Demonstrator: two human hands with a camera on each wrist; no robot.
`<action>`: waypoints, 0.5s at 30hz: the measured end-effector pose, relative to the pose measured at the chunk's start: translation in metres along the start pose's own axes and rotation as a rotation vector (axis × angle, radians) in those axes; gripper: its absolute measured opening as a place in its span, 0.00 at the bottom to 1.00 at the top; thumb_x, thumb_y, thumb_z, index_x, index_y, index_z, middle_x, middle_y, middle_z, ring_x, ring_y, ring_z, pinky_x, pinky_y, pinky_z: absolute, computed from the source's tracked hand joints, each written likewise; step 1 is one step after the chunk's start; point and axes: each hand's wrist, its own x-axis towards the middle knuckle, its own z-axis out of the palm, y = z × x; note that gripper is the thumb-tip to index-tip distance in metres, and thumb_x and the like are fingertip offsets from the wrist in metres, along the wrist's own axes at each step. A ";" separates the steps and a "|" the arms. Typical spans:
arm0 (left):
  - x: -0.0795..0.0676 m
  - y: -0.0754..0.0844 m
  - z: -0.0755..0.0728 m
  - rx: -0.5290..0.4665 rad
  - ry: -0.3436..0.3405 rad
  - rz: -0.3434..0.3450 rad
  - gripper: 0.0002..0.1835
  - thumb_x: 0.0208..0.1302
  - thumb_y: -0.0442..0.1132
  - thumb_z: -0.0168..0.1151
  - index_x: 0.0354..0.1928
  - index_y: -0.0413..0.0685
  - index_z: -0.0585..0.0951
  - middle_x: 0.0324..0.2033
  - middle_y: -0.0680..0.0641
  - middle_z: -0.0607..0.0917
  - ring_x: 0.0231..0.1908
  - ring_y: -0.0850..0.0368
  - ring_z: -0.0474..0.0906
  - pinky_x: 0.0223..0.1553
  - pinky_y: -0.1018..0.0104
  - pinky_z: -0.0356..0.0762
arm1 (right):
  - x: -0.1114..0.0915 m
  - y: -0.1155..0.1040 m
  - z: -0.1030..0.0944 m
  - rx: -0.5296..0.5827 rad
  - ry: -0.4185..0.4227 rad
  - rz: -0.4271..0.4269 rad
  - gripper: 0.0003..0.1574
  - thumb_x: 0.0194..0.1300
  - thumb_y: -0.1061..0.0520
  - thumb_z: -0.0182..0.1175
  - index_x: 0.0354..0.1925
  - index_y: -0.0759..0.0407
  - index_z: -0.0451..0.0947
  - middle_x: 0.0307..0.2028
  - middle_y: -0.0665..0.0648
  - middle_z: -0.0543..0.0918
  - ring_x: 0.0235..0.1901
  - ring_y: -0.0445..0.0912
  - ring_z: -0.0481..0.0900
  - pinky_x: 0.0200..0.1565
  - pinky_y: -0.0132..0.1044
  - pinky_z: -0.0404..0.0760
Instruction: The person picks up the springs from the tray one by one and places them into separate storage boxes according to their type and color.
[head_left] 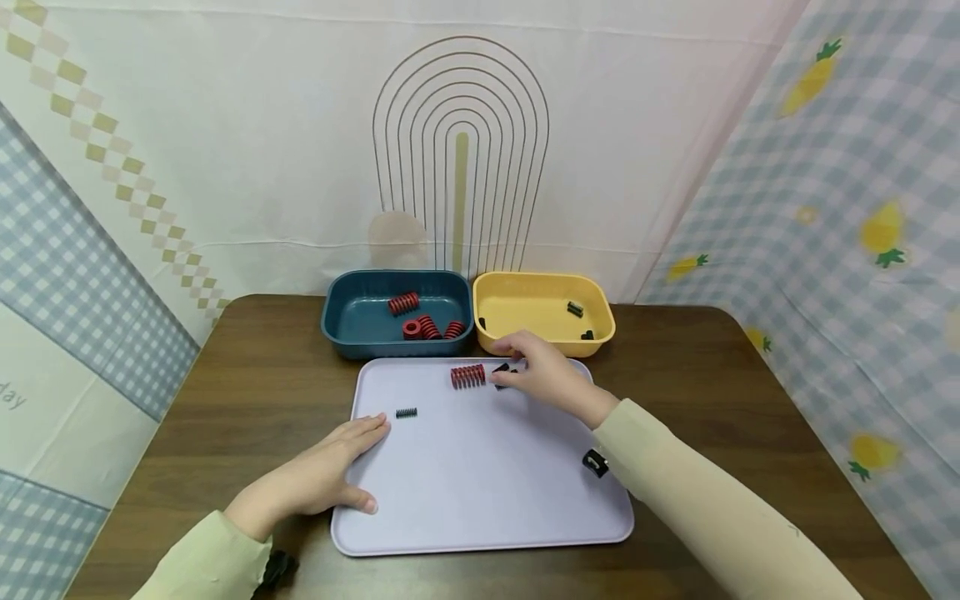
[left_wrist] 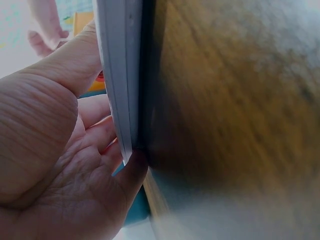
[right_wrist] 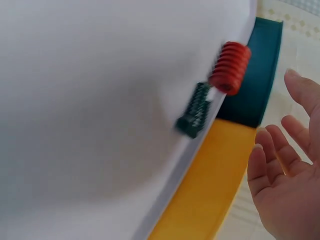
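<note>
While the right grip (head_left: pixel 546 373) hangs over the far edge of the pale tray (head_left: pixel 480 492), its fingers are parted and pinch nothing. Just by its fingertips lies dark green coil work (right_wrist: pixel 194 111); whether one spring or two, blur hides. Just left of that grip rests a red spring (head_left: pixel 468 377), also on the tray. The left grip (head_left: pixel 321 473) is spread, touching the tray's left rim, with a small dark spring (head_left: pixel 406 412) just beyond its fingertips. Just beyond the right grip stands a yellow bin (head_left: pixel 517 308) holding dark pieces (head_left: pixel 574 309); farther left, a blue bin (head_left: pixel 352 308) holds red springs (head_left: pixel 403 303). Well left of the left grip, the wall cloth (head_left: pixel 67 333) carries the readable letters "day" (head_left: pixel 12 397).
</note>
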 end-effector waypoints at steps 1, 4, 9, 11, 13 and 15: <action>-0.001 0.000 0.000 0.000 0.002 0.003 0.54 0.46 0.53 0.76 0.71 0.37 0.61 0.72 0.40 0.57 0.71 0.39 0.50 0.67 0.41 0.51 | -0.003 0.003 -0.001 -0.006 -0.004 0.000 0.30 0.58 0.51 0.71 0.56 0.60 0.77 0.52 0.59 0.78 0.48 0.55 0.76 0.51 0.50 0.77; -0.002 0.000 0.000 0.002 0.006 0.009 0.54 0.46 0.53 0.77 0.71 0.37 0.61 0.72 0.39 0.58 0.70 0.38 0.50 0.67 0.41 0.51 | -0.009 0.012 -0.002 -0.048 -0.016 0.010 0.29 0.58 0.50 0.71 0.56 0.59 0.78 0.52 0.58 0.80 0.47 0.52 0.77 0.49 0.47 0.78; -0.002 -0.001 0.000 0.000 0.003 0.009 0.54 0.46 0.53 0.76 0.71 0.37 0.61 0.72 0.39 0.57 0.70 0.38 0.50 0.67 0.41 0.51 | -0.017 0.022 -0.002 -0.154 -0.038 0.035 0.32 0.57 0.48 0.71 0.58 0.57 0.77 0.53 0.55 0.80 0.46 0.49 0.78 0.48 0.43 0.78; -0.001 -0.001 0.000 -0.002 0.001 0.009 0.54 0.47 0.53 0.76 0.71 0.37 0.61 0.72 0.39 0.57 0.70 0.38 0.50 0.67 0.41 0.51 | -0.019 0.025 -0.001 -0.191 -0.046 0.040 0.34 0.57 0.48 0.71 0.60 0.57 0.75 0.53 0.55 0.79 0.47 0.49 0.78 0.48 0.43 0.78; -0.001 0.000 0.000 -0.005 -0.001 0.007 0.54 0.47 0.53 0.76 0.71 0.37 0.61 0.72 0.39 0.57 0.70 0.38 0.50 0.67 0.41 0.51 | -0.020 0.027 0.000 -0.210 -0.055 0.048 0.35 0.58 0.50 0.71 0.62 0.57 0.74 0.53 0.55 0.79 0.48 0.48 0.77 0.48 0.44 0.78; -0.001 0.001 -0.001 -0.005 -0.001 0.006 0.54 0.47 0.53 0.76 0.71 0.37 0.61 0.72 0.40 0.57 0.71 0.38 0.50 0.67 0.41 0.51 | -0.020 0.029 0.000 -0.216 -0.064 0.059 0.36 0.58 0.51 0.71 0.63 0.57 0.73 0.53 0.56 0.79 0.49 0.48 0.77 0.50 0.45 0.77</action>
